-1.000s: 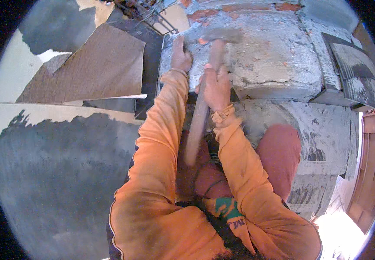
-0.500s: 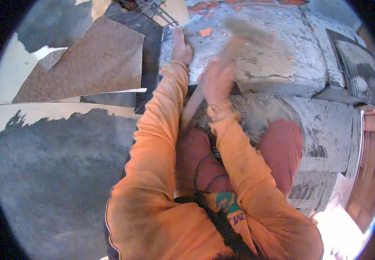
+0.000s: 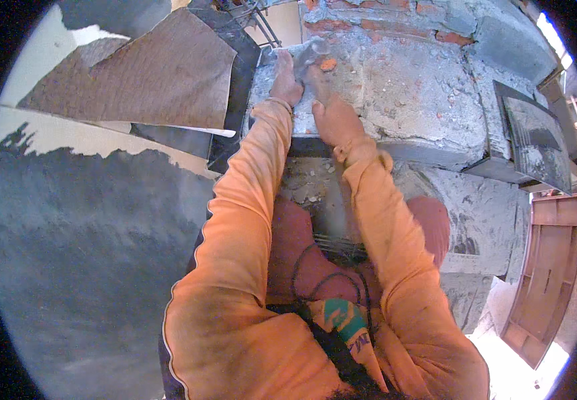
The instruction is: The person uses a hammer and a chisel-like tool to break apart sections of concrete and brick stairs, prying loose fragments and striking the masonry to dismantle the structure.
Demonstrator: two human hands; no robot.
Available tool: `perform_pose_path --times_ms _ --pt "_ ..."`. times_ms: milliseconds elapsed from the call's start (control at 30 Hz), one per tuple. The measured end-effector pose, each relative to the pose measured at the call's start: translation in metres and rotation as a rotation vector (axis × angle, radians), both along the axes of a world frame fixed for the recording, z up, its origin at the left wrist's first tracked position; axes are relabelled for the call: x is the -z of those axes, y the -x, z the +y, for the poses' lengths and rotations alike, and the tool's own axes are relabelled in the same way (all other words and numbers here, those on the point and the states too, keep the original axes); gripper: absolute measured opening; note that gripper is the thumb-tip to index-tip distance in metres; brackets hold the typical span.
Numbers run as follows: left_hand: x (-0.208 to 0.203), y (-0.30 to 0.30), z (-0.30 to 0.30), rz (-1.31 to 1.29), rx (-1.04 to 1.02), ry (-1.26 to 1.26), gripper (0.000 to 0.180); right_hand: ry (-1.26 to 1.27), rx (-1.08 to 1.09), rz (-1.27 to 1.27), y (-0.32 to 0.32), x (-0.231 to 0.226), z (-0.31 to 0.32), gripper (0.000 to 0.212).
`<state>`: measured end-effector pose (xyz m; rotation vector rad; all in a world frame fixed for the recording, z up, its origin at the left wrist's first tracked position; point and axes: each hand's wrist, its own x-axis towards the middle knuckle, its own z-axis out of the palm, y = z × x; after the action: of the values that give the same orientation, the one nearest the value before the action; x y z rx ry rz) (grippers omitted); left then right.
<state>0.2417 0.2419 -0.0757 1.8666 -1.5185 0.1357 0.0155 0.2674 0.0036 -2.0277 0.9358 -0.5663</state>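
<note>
My right hand [image 3: 338, 121] is closed around the wooden handle of a hammer [image 3: 317, 81]. The grey hammer head, slightly blurred, is down at the far left part of a pale, rough masonry ledge [image 3: 422, 100], beside my left hand. My left hand [image 3: 287, 83] lies at the ledge's left end, one digit stretched away from me and the other fingers curled. What those curled fingers grip, if anything, is hidden. An orange-red patch of exposed brick [image 3: 328, 65] shows just right of the hammer head.
Left of the ledge, a brown sheet [image 3: 142, 80] leans over a dark panel edge [image 3: 240, 87]. Thin metal rods [image 3: 262, 27] stick out behind it. A dark-smeared board [image 3: 535, 127] juts out at right. Below right is a reddish-brown wooden panel [image 3: 543, 280]. My bent knees face the ledge.
The hammer has swung down and left, from a blurred raised position over the ledge to beside my left hand. My left hand keeps its place on the ledge; the view has shifted slightly.
</note>
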Motion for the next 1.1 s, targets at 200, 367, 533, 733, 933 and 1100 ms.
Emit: perform_pose_path --times_ms 200,367,533,733,933,1100 --pt "0.021 -0.01 -0.002 -0.045 -0.047 0.068 0.046 0.038 0.034 0.074 0.028 -0.02 0.022 0.041" --pt "0.004 0.003 -0.003 -0.199 -0.151 0.081 0.035 0.179 0.12 0.028 0.037 0.013 -0.003 0.041" --pt "-0.023 0.041 0.041 0.11 -0.255 0.11 0.031 -0.237 0.093 -0.107 0.066 0.003 0.012 0.044" --pt "-0.05 0.048 0.078 -0.033 -0.179 0.47 0.026 -0.241 0.107 -0.087 0.081 0.04 -0.002 0.04" --pt "-0.042 -0.005 0.061 -0.026 -0.093 0.339 0.017 -0.388 0.113 -0.186 0.078 0.035 0.001 0.031" --pt "-0.027 0.026 0.085 0.154 -0.1 0.429 0.013 -0.154 0.023 -0.076 0.073 0.064 -0.018 0.032"
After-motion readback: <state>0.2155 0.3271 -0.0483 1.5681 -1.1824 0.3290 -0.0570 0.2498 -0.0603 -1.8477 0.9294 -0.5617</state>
